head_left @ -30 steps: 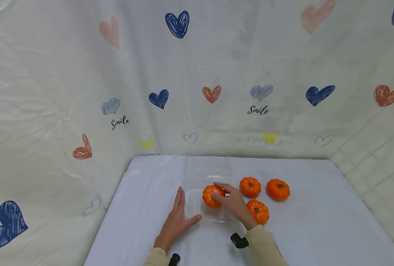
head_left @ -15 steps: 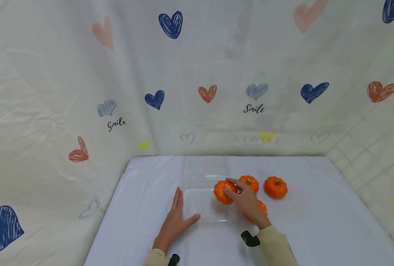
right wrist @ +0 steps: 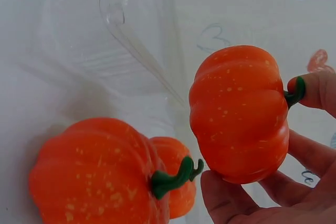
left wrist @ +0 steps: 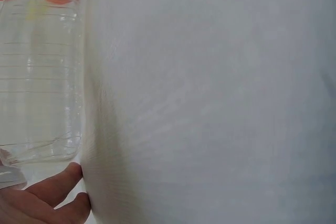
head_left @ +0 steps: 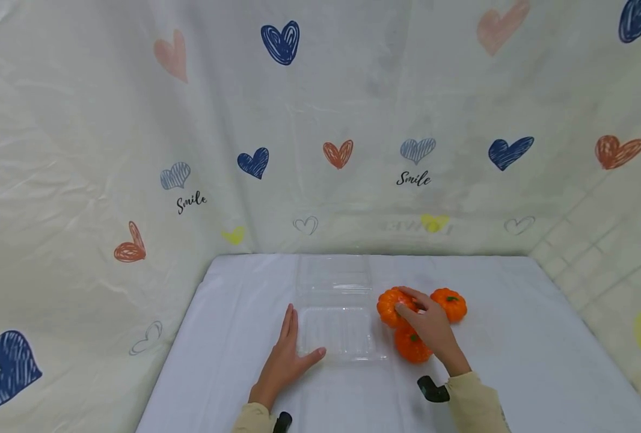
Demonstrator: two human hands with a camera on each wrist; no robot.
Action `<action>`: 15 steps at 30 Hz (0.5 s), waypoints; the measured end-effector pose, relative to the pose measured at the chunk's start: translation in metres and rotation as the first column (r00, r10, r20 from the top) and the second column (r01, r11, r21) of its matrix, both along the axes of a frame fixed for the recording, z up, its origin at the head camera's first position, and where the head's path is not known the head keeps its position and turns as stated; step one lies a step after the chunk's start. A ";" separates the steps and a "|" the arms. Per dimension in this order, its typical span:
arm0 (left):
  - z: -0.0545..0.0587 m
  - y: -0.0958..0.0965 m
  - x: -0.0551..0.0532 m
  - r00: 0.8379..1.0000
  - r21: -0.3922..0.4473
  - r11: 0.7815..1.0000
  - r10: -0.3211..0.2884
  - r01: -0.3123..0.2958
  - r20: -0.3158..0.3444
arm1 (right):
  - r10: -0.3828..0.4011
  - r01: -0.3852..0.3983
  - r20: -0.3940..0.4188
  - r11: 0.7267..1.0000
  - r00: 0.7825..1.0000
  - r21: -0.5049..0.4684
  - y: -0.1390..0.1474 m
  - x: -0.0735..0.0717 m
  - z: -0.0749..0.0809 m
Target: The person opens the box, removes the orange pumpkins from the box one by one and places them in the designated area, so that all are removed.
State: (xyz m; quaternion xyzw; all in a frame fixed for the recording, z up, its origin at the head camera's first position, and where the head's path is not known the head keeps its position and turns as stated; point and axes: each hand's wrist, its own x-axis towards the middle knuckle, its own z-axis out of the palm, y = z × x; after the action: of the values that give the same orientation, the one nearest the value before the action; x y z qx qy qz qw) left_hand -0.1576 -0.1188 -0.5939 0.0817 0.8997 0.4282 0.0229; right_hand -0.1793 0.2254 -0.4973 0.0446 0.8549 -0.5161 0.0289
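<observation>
My right hand (head_left: 431, 328) holds an orange toy pumpkin (head_left: 392, 305) just right of a clear plastic clamshell box (head_left: 334, 334). In the right wrist view the thumb lies at the green stem of this pumpkin (right wrist: 239, 114), and the fingers curl under its side. A second pumpkin (head_left: 411, 346) sits below the held one, and a third (head_left: 453, 305) lies farther right. Another is hidden behind the held pumpkin and hand in the head view. My left hand (head_left: 285, 367), fingers straight and thumb spread, rests at the box's left edge; its fingertips (left wrist: 73, 174) show beside the box.
The box's lid (head_left: 334, 275) lies folded back toward the rear wall. A white cloth (head_left: 521, 361) covers the table, and a heart-printed curtain (head_left: 374, 102) hangs behind and beside it. Black camera mounts (head_left: 433, 390) sit at both wrists.
My right hand has carried the pumpkin from over the box to the right, in front of the other pumpkins. The left hand has stayed at the box's left edge.
</observation>
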 end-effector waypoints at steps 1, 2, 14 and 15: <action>0.000 0.000 0.000 1.000 0.000 1.000 -0.002 0.002 -0.003 | -0.003 0.003 0.009 1.000 1.000 0.004 0.003 0.001 0.000; 0.000 0.000 0.000 1.000 -0.001 1.000 -0.006 0.006 -0.006 | -0.006 0.006 0.017 1.000 1.000 0.010 0.007 0.002 0.000; -0.002 0.000 -0.001 1.000 0.006 1.000 -0.014 0.015 -0.003 | -0.037 0.033 0.040 0.995 0.999 0.095 0.046 0.009 0.007; 0.000 -0.001 -0.002 1.000 0.004 1.000 -0.018 0.018 -0.011 | -0.038 0.035 0.034 0.995 0.999 0.090 0.049 0.010 0.007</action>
State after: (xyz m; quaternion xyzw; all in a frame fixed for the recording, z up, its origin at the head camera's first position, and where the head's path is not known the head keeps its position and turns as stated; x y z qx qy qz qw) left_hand -0.1601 -0.1199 -0.5943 0.0920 0.8981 0.4295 0.0216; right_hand -0.1697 0.2740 -0.4899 0.0708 0.8754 -0.4771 0.0327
